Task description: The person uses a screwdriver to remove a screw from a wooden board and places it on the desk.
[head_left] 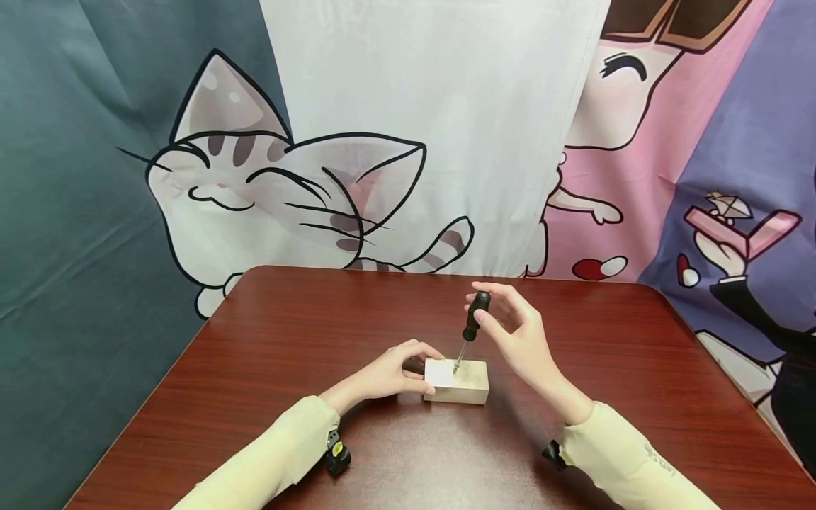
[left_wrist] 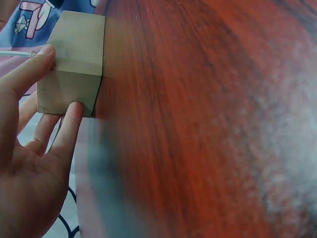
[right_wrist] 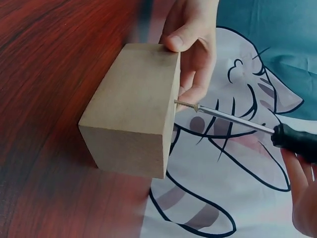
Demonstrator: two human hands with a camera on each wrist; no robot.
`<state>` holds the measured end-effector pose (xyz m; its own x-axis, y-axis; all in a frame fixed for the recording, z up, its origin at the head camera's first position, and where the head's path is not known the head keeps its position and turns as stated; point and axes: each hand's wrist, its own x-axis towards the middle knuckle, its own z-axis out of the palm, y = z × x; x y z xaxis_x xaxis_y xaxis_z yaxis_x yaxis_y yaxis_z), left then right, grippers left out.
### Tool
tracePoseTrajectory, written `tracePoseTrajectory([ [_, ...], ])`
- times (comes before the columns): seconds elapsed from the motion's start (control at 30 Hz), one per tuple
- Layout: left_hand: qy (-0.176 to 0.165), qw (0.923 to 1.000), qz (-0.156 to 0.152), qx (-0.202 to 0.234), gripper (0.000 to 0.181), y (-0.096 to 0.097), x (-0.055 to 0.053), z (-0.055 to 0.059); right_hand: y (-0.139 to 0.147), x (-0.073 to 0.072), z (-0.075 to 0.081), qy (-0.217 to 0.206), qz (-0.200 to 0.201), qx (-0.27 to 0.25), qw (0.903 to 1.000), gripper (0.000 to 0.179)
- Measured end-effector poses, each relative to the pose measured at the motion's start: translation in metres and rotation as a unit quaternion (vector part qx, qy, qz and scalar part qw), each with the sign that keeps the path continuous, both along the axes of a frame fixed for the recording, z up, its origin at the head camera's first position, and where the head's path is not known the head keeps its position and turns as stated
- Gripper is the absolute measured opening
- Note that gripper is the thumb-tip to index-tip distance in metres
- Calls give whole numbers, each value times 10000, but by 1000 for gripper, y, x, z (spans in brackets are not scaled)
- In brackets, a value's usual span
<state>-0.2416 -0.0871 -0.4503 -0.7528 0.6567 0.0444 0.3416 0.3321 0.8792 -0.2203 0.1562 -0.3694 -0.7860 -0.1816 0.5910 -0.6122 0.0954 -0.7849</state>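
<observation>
A pale rectangular wooden block [head_left: 455, 393] lies on the table. My left hand [head_left: 389, 370] holds it at its left end, thumb at the near side and fingers reaching over the top and far side. From the block's top face a brass-coloured screw [right_wrist: 185, 104] sticks out, most of its shank showing. My right hand [head_left: 519, 340] pinches the black handle of a screwdriver [head_left: 477, 315] between thumb and fingers. The shaft slants slightly, and its tip meets the screw head, as the right wrist view shows.
The brown wooden table [head_left: 306, 319] spreads out around the block. Behind it hangs a curtain [head_left: 440, 85] with cartoon prints, a cat among them. A black wrist camera [head_left: 337, 453] sits below the left sleeve cuff, another [head_left: 554, 455] below the right.
</observation>
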Motion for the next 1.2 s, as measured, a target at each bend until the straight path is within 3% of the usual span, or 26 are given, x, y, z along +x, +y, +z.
tracePoseTrajectory([
  [0.2, -9, 10000, 22, -15, 48, 0, 1, -1, -5, 0, -3, 118, 237, -153, 9995, 35],
  [0.4, 22, 10000, 1, 5, 48, 0, 1, -2, -8, 2, -4, -15, -598, 179, 9980, 44],
  [0.5, 0, 10000, -19, 31, 48, 1, 0, -2, -6, 3, -2, -44, -765, 261, 9967, 46],
  [0.7, 57, 10000, -30, 35, 48, 0, -1, -2, -4, 3, 2, -196, -561, 239, 9979, 43],
  [1.07, 0, 10000, 6, -8, 48, 0, -1, -1, -3, 2, 3, -10, -34, 237, 9997, 42],
  [1.2, 6, 10000, 14, -20, 48, 0, -1, -1, -4, 2, 3, 9, -221, 311, 9993, 44],
])
